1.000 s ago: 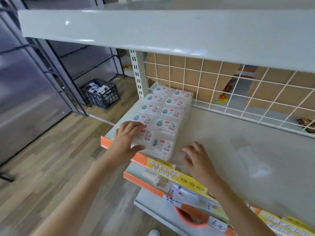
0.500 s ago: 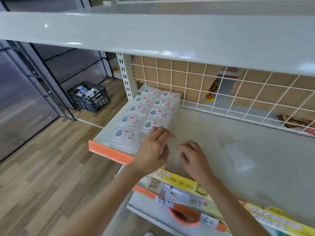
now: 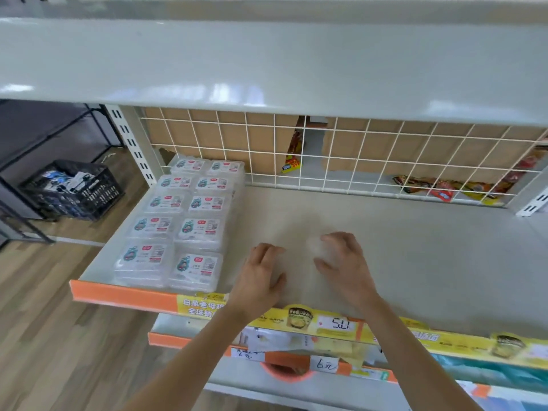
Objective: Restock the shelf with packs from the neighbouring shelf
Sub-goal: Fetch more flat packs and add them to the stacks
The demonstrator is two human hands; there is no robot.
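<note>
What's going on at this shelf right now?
A person is restocking a grey metal shelf. Clear plastic packs with white labels sit in two neat rows at its left end, reaching back to the white wire grid. Both hands are over the bare shelf beside the packs: the left hand holds nothing, and the right hand seems to curl round something clear and blurred, which I cannot identify.

Clear labelled packs (image 3: 189,221) in two flat rows at shelf's (image 3: 415,247) left end

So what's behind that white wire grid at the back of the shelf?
Behind the wire grid stand brown cardboard sheets with a gap, plus colourful snack packets lying at lower right. What lies behind the cardboard is hidden.
</note>
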